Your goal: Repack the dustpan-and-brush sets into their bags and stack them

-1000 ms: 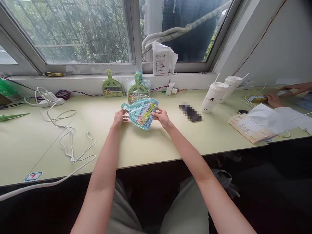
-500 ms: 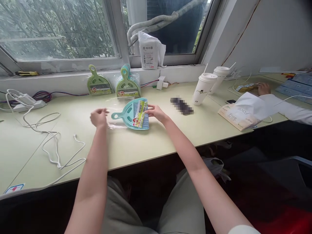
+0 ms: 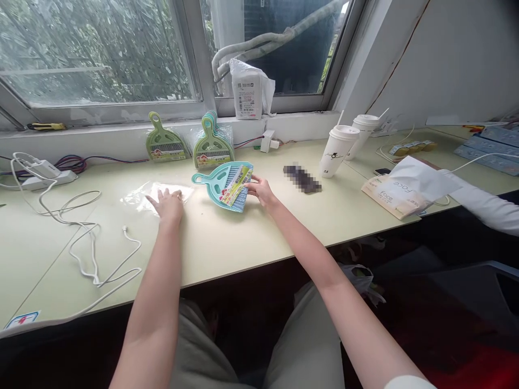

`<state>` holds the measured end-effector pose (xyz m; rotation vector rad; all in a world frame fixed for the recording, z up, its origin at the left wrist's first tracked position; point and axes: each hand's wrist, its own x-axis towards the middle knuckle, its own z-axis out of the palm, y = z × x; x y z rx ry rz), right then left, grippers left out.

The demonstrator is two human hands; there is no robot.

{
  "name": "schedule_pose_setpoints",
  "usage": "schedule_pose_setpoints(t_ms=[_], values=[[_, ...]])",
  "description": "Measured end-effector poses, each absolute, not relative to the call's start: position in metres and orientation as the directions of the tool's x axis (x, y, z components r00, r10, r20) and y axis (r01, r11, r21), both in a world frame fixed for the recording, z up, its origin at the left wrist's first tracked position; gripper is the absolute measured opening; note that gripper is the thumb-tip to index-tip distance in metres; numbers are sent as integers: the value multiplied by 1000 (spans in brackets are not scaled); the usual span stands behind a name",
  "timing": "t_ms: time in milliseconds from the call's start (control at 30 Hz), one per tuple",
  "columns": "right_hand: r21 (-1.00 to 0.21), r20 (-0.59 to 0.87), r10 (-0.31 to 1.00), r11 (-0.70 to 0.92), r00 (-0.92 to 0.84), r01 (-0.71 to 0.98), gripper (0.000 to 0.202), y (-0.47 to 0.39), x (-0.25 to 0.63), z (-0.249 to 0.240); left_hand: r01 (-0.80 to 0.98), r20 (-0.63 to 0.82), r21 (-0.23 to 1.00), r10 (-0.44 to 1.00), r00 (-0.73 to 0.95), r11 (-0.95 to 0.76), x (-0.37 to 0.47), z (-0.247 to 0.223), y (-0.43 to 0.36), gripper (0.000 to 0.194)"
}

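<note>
In the head view, the right hand (image 3: 259,190) pinches the right, bristle-side edge of a turquoise plastic toy-like dustpan with a blue-bristled brush nested in it (image 3: 217,186), thumb and fingers closed narrowly there. The set is tilted, its looped handle pointing left, over the middle of the pale yellow-green desk (image 3: 227,243); whether its underside touches the desk I cannot tell. The left hand (image 3: 167,205) is spread wide, palm down, on a crumpled clear plastic wrapper (image 3: 138,197), gripping nothing that I can see. With only 1 edge held, the dustpan could swing or slip at its handle end if the pinch loosens, and the brush could slide out of the pan; the slick film could skid or cling to the fingers. A yellow-green printed label (image 3: 237,188) crosses the bristles, its characters too small to read. Similar labels show on a single green plastic dustpan set (image 3: 166,146) and on a bagged stack of them (image 3: 211,146) by the wall. The cream-and-white tissue pack (image 3: 397,186) reads "Face"; the front white paper cup (image 3: 338,151) bears a black logo with illegible script.
</note>
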<state>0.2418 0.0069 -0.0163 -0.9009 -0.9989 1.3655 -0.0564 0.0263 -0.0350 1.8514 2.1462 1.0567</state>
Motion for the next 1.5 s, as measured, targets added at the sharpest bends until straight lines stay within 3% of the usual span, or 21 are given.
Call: schedule_pose_setpoints(t_ms=[100, 167, 233, 267, 333, 400, 533, 667, 767, 967, 1067, 1167, 1233, 1267, 1367, 1433, 1500], values=[[-936, 40, 999, 30, -21, -350, 32, 4, 237, -15, 858, 527, 514, 784, -327, 13, -56, -27, 24, 21], [-924, 61, 998, 58, 3, -378, 31, 3, 233, -15, 743, 554, 664, 725, -408, -89, -41, -17, 22, 28], [-907, 87, 996, 84, 13, -413, 30, 1, 229, -15, 469, 402, 863, 818, -411, -189, -16, -9, 19, 38], [-900, 96, 995, 92, 12, -426, 29, 1, 227, -15, 283, 279, 941, 903, -328, -188, -2, -8, 18, 45], [-898, 100, 995, 99, 20, -428, 27, 2, 226, -15, 19, 102, 995, 994, -42, -101, 22, -11, 16, 51], [-919, 73, 997, 80, 33, -387, 23, 4, 228, -16, -79, 52, 996, 998, 42, -48, 35, -19, 15, 47], [-977, -85, 995, -92, -48, -191, 8, 12, 234, -21, -89, 36, 995, 993, -110, -46, 34, -32, 18, 43], [-973, -179, 981, -188, -79, -131, 12, 15, 238, -25, -63, 35, 997, 960, -279, -55, 25, -31, 21, 39], [-963, -173, 984, -177, -39, -204, 11, 15, 242, -24, -81, 13, 996, 943, -333, -43, 24, -28, 21, 35], [-833, -215, 932, -20, 291, -553, 20, 23, 264, -24, -77, -26, 997, 943, -331, 0, 26, -26, 18, 32], [-842, -184, 956, -31, 231, -539, 18, 24, 268, -23, -39, -23, 999, 958, -286, 13, 26, -27, 18, 34], [-952, -69, 994, -42, 81, -303, 17, 16, 256, -20, 0, -3, 1000, 975, -222, 3, 29, -29, 18, 39], [-997, 79, 995, 78, 59, 23, 20, 8, 242, -19, 31, 68, 998, 980, -185, -63, 33, -29, 17, 41], [-960, 191, 980, 176, 50, 217, 21, 3, 235, -18, 52, 120, 992, 979, -165, -113, 36, -29, 15, 41], [-613, 488, 868, 417, -93, 671, 24, -9, 220, -17, 148, 277, 954, 956, -100, -261, 46, -27, 7, 43], [-411, 560, 808, 462, -182, 786, 30, -12, 216, -17, 228, 353, 917, 932, -81, -327, 52, -23, 1, 43], [-331, 578, 789, 461, -209, 823, 32, -13, 216, -16, 297, 411, 879, 909, -75, -373, 55, -19, -6, 42]])
